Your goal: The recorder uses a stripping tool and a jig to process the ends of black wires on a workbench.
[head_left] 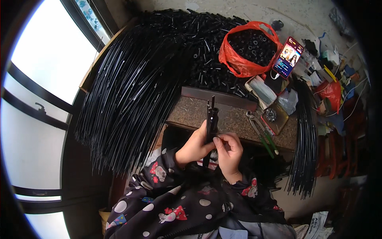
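Holding the black tubular pieces point(215, 117) roughly upright in the left hand point(193, 144), fingers curled snugly around the lower part, just before the front edge of the counter point(234, 124). Resting right hand point(230, 153) against the side, thumb and forefinger close together, other fingers bent; cannot tell whether pinching a thin part or merely touching. By judgement, fitting or adjusting something small; calling for a firm left hold and fine, steady right fingertips. Lying across the front edge, toward the right: green-handled pliers point(266, 146); just beyond, small metal bits point(271, 115) in a shallow tray point(283, 121). Heaped toward the back edge, behind a low board point(219, 98): short black tubes point(207, 59), beside a red bag point(232, 65). Draped past the left end: long black rods point(127, 95).
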Available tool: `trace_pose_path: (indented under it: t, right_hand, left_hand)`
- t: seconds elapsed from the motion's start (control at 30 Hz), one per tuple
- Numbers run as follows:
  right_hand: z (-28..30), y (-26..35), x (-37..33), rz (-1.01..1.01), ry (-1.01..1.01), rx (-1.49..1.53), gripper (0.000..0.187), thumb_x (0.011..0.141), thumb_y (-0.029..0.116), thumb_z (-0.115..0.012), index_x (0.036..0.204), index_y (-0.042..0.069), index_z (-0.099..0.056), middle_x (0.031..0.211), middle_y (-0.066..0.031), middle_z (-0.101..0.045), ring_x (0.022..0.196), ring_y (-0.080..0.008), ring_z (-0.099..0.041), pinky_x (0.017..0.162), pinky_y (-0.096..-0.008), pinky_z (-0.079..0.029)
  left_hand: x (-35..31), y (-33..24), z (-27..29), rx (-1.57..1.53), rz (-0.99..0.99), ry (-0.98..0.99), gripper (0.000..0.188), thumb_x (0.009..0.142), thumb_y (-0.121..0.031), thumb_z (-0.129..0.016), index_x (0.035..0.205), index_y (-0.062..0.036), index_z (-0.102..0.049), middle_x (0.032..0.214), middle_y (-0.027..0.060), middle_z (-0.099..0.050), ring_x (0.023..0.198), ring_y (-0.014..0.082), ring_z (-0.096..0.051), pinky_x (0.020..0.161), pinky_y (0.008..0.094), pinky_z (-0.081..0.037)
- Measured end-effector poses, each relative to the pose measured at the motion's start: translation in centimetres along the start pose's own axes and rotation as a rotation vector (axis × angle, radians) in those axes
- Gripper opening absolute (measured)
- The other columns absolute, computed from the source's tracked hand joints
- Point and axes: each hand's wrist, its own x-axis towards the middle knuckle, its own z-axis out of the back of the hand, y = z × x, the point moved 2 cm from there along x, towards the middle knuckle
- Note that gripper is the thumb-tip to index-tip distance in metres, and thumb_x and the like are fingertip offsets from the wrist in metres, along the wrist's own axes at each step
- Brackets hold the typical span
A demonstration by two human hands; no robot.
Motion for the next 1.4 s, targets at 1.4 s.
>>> trace_pose_path:
  t: [1.4]
  right_hand:
    - [12.3,-6.6,-1.4,-0.858,0.366,0.063,0.028,0.077,0.005,-0.058,0.104,0.004,-0.053,0.098,-0.0078,-0.045,0.084,-0.0174,-0.049,0.073,-0.0324,-0.042]
  left_hand:
    - [3.4,-11.9,0.3,0.055,-0.276,0.044,0.061,0.068,-0.001,-0.073,0.121,-0.0028,-0.043,0.063,-0.0044,-0.050,0.061,0.0027,-0.047,0.057,0.0194,-0.038]
